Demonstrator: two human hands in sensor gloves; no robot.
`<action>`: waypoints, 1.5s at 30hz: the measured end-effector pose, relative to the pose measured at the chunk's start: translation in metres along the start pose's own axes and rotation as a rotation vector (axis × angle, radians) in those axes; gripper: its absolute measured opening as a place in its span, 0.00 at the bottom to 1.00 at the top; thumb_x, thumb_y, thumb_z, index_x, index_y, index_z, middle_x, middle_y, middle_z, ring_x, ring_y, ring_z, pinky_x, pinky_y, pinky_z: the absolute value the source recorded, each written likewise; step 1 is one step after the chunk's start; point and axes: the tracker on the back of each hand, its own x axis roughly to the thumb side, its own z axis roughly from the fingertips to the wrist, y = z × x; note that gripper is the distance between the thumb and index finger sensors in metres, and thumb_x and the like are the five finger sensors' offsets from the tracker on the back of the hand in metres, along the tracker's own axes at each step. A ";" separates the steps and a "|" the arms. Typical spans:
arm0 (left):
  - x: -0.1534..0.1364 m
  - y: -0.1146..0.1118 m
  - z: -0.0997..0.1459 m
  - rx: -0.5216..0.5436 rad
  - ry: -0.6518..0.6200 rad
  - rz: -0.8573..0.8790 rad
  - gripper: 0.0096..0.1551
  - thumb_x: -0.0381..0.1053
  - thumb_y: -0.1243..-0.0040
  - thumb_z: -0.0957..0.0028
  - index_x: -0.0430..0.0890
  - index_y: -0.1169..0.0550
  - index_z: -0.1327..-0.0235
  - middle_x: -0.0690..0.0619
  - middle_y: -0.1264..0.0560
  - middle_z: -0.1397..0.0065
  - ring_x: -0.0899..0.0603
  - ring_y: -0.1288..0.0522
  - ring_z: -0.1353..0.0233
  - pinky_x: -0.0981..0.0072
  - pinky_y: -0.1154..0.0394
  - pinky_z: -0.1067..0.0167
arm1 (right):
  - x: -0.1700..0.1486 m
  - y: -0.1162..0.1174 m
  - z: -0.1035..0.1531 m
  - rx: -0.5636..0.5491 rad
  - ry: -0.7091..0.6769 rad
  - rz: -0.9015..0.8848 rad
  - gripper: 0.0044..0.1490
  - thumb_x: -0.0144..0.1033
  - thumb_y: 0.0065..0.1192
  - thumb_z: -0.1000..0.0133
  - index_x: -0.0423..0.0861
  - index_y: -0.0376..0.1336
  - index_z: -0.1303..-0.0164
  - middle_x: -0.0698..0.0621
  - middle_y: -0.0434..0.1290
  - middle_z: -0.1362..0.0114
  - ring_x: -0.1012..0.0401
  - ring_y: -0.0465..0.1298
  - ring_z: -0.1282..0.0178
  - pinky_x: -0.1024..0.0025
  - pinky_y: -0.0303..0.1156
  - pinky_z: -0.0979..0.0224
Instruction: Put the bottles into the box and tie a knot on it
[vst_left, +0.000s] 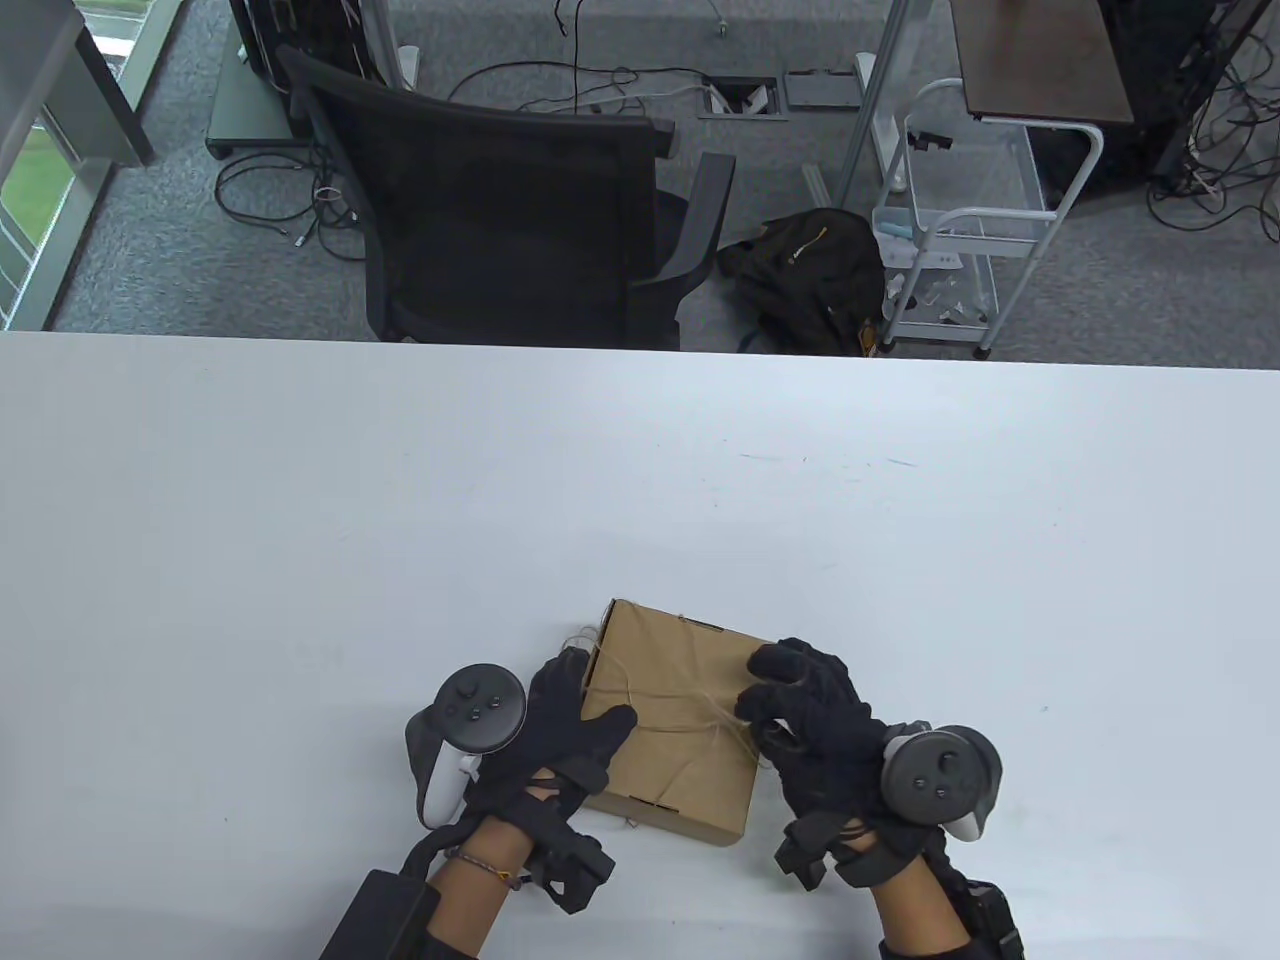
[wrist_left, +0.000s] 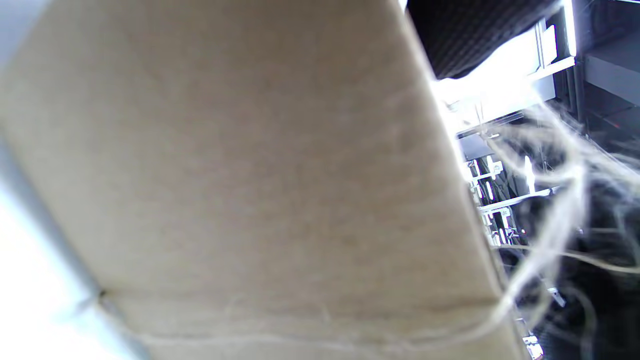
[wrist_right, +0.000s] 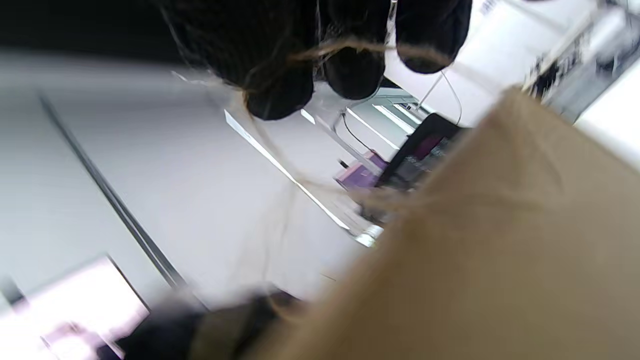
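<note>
The left hand is laid against the left side of the cardboard box, near the front edge of the white table. Its fingers are extended along the box's left edge and its thumb is rested flat across the lid; nothing is pinched by it. The placement is judged to be a brace, so that the box is kept from sliding while the string is worked.

The box is found shut, lid down, with thin pale twine run across the top and down its sides. In the left wrist view the twine is seen wrapped tight round the lower part of the box wall, with loose frayed strands trailing off the corner. No bottles are visible anywhere; they are presumed to be inside already, though this cannot be confirmed.

At the right edge of the lid the right hand is held with fingers curled inward over a tangle of twine. In the right wrist view a strand is seen crossing the fingertips, so a pinch on the twine is judged likely. The knot is assessed as in progress, not finished: loose loops remain at the right edge.

Beyond the table, an office chair is noted.
</note>
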 end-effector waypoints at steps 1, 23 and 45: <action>0.000 0.000 0.000 0.005 0.000 -0.005 0.59 0.64 0.38 0.40 0.33 0.52 0.14 0.23 0.52 0.13 0.15 0.38 0.22 0.27 0.32 0.33 | -0.004 -0.007 0.001 -0.032 0.009 -0.164 0.25 0.34 0.60 0.48 0.41 0.71 0.41 0.36 0.62 0.23 0.33 0.57 0.24 0.19 0.45 0.31; -0.001 0.000 0.001 0.005 -0.001 -0.003 0.59 0.64 0.38 0.40 0.34 0.52 0.14 0.23 0.54 0.12 0.16 0.38 0.22 0.28 0.33 0.32 | -0.006 0.017 -0.004 0.039 0.117 0.405 0.41 0.37 0.66 0.45 0.42 0.59 0.20 0.33 0.37 0.15 0.30 0.33 0.23 0.24 0.31 0.30; -0.001 0.000 0.002 0.006 0.000 0.002 0.59 0.64 0.39 0.40 0.34 0.52 0.14 0.23 0.54 0.12 0.16 0.38 0.22 0.28 0.33 0.32 | -0.057 -0.066 0.034 -0.594 0.433 0.018 0.26 0.33 0.59 0.46 0.35 0.67 0.41 0.30 0.61 0.26 0.32 0.62 0.32 0.28 0.55 0.32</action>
